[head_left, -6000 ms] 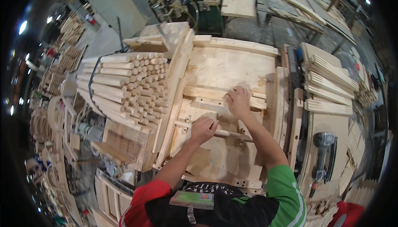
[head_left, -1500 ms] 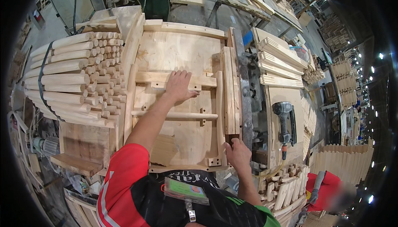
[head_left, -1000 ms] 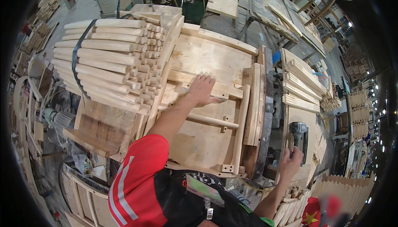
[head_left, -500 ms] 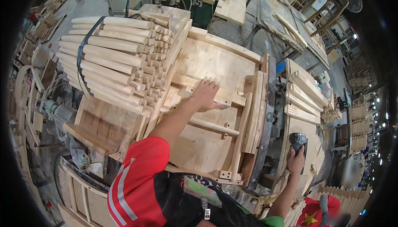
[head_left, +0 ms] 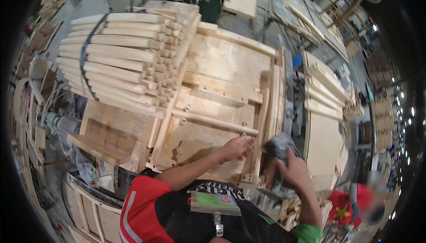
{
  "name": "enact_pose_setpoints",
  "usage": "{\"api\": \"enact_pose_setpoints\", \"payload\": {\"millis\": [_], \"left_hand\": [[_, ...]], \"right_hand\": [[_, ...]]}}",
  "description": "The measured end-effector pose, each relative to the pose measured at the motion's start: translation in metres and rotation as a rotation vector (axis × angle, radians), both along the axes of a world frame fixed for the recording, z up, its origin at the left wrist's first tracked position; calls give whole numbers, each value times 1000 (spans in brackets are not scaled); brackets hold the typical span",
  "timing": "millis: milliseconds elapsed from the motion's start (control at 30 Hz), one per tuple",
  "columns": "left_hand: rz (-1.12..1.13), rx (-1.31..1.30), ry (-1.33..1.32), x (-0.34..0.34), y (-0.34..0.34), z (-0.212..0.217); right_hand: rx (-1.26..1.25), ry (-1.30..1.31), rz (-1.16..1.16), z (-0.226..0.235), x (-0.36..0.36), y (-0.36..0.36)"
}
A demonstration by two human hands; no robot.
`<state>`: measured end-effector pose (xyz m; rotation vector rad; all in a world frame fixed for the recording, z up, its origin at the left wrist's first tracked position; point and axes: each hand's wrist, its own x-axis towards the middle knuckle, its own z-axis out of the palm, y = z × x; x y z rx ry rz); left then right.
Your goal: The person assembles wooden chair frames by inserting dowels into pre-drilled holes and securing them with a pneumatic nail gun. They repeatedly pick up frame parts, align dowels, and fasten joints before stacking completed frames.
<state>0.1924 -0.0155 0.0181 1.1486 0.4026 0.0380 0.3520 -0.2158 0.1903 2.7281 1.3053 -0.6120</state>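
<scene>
A pale wooden frame lies in a plywood jig (head_left: 208, 147) in front of me. Its round rung (head_left: 213, 123) runs between a leg (head_left: 165, 130) on the left and another leg (head_left: 262, 119) on the right. My left hand (head_left: 239, 149) is closed, its fingers curled just below the rung's right end; whatever may be in them is hidden. My right hand (head_left: 293, 168) grips a black hand-held power tool (head_left: 278, 145), blurred by motion, whose head is beside the right leg. A flat rail (head_left: 222, 90) lies across the jig above the rung.
A strapped bundle of turned wooden legs (head_left: 115, 52) rests on the left of the bench. Right of the jig, wooden slats (head_left: 326, 85) are stacked on a board (head_left: 321, 141). Another person in a red shirt (head_left: 350, 203) is at lower right. A motor (head_left: 64, 123) stands at far left.
My left hand has left the flat rail and come down toward me to the rung's right end. My right hand has brought the power tool leftward from the board to the right leg.
</scene>
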Motion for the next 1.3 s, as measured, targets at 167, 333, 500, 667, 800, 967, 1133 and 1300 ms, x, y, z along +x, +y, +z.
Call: {"api": "enact_pose_setpoints", "payload": {"millis": [167, 333, 500, 667, 800, 967, 1133, 1300], "left_hand": [[23, -605, 139, -43, -15, 15], [154, -859, 146, -60, -19, -29], [195, -924, 173, -38, -10, -41], [194, -944, 193, -25, -6, -47], [198, -913, 216, -22, -5, -47], [177, -874, 210, -24, -3, -42], [163, -921, 162, -63, 4, -26], [246, -920, 102, -125, 20, -18]], "right_hand": [[-287, 232, 172, -16, -56, 50], [-352, 360, 260, -43, -47, 64], [-366, 312, 286, -61, -36, 80], [-466, 308, 252, -58, -32, 99], [-463, 313, 254, -59, -31, 104], [-464, 290, 280, -59, -32, 103], [-455, 320, 402, -38, -46, 113], [-404, 302, 775, -38, -70, 154]]}}
